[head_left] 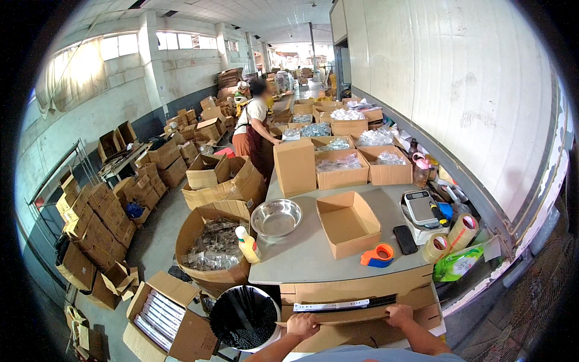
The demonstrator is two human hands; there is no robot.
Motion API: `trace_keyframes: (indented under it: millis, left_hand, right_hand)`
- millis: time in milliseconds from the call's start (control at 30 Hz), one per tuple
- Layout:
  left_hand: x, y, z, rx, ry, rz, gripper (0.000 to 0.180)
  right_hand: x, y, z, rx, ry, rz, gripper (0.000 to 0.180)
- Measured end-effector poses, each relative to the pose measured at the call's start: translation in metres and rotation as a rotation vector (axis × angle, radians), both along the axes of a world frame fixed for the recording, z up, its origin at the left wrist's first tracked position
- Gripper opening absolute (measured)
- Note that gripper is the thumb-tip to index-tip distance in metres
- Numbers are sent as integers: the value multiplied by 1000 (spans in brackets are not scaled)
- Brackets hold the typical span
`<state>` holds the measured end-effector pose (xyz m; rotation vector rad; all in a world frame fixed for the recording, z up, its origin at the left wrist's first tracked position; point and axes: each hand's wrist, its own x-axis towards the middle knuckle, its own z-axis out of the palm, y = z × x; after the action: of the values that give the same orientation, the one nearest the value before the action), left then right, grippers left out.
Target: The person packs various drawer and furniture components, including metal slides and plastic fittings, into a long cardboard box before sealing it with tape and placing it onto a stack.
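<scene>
Close in front of me lies a long cardboard box, its near flap pulled toward me. My left hand has its fingers curled over the left part of that flap. Farther right, my right hand grips the same edge, thumb on top. Inside the box rest a white metal rail with holes and some thin black rods. Left of the box, a white bucket is packed with black rods. An open carton beside it holds several white rails.
On the grey table stand a steel bowl, an empty carton, a tape dispenser, a phone, a scale and a yellow bottle. Beyond, a person stands beside cartons of bagged parts.
</scene>
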<state>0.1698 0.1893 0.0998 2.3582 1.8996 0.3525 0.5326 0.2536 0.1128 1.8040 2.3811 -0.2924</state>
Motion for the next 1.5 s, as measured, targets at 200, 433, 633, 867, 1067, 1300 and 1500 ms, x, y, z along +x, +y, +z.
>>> trace_keyframes:
  millis: [200,433,633,867,1067,1300,1500]
  left_hand:
    - [0,-2,-1,24,-14,2,32]
    - [-1,2,0,29,32,-40,32]
    - [-3,4,-9,50,88,-54,31]
    - [-8,15,-34,150,34,-87,35]
    - [-46,28,-152,-41,-522,2,38]
    - [0,16,-8,-133,81,-37,39]
    - [-18,13,-51,101,57,-91,38]
  right_hand:
    - [9,6,-27,-13,26,-17,28]
    - [10,6,-29,16,26,1,27]
    - [4,3,-13,14,44,6,25]
    - [4,8,-4,-51,-3,-3,30]
    - [-6,12,-3,-58,-2,47,32]
    - [4,7,-1,-84,-18,-27,30]
    - [1,9,-6,-55,8,8,28]
